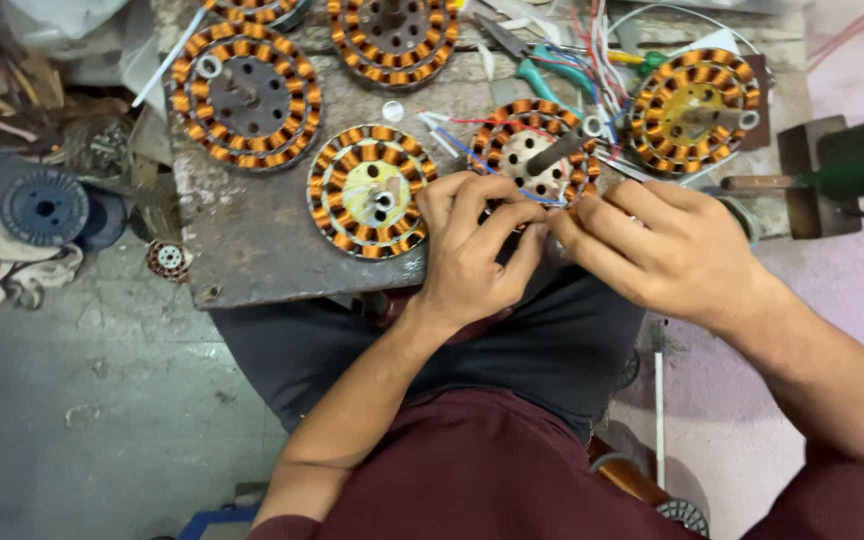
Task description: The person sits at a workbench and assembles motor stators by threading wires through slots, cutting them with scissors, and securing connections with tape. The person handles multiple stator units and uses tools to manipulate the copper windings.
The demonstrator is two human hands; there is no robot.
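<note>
With my left hand and right hand pinched shut on the thin wires at the near edge of the wound stator, mid-bench, I keep my fingertips close together so the leads stay taut and don't slip.

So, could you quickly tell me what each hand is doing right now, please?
Left hand: fingers curled shut, pinching at the wound stator near its blue wire.
Right hand: fingers curled at the same stator's near edge; what it grips cannot be told.
</note>
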